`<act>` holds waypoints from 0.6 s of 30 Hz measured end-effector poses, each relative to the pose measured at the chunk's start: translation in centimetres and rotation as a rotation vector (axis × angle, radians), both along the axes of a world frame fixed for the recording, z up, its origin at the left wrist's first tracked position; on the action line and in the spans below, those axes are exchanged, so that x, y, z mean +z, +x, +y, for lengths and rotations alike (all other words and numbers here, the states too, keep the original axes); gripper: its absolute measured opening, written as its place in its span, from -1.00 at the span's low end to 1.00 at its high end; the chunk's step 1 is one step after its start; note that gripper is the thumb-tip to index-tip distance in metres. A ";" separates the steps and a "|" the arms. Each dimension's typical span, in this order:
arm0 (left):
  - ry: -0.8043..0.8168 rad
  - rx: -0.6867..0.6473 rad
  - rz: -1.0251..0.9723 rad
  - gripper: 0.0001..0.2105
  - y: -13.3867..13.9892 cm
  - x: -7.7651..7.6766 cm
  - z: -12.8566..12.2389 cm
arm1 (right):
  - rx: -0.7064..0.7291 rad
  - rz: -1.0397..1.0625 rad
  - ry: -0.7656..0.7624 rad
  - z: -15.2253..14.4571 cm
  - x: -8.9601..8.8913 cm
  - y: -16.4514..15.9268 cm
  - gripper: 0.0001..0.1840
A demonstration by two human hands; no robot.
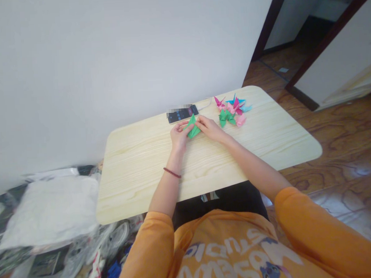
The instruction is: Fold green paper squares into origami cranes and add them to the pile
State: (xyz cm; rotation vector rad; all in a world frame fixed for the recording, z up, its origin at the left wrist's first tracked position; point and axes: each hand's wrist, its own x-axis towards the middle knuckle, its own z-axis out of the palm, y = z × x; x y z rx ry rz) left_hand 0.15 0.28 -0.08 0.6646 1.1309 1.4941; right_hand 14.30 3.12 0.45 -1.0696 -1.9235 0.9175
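Between my two hands is a piece of folded green origami paper (pixel 193 129), its pointed end toward the wall. My left hand (pixel 179 135) grips its left edge with thumb and fingers. On the right edge, near the upper part, my right hand (pixel 207 126) pinches the paper. Both hands are just above the wooden table (pixel 136 158). To the right of my right hand lies a cluster of folded paper figures: green ones (pixel 227 117), pink ones (pixel 240 120), magenta ones (pixel 237 105) and blue ones (pixel 235 100).
A phone (pixel 183 114) with a white cable (pixel 206 107) lies by the wall, just beyond my hands. Left of the table, a white bag (pixel 57 208) rests among cluttered items on the floor. A doorway with a dark frame (pixel 269 24) stands at the right.
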 end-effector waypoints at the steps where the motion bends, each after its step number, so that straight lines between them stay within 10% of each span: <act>1: -0.003 0.012 -0.003 -0.56 0.0 0.0 0.0 | 0.005 0.002 -0.007 0.0 0.0 0.0 -0.78; 18: 0.029 0.024 0.041 -0.61 -0.1 -0.2 0.3 | 0.085 0.408 -0.302 0.6 -0.8 -0.4 -0.67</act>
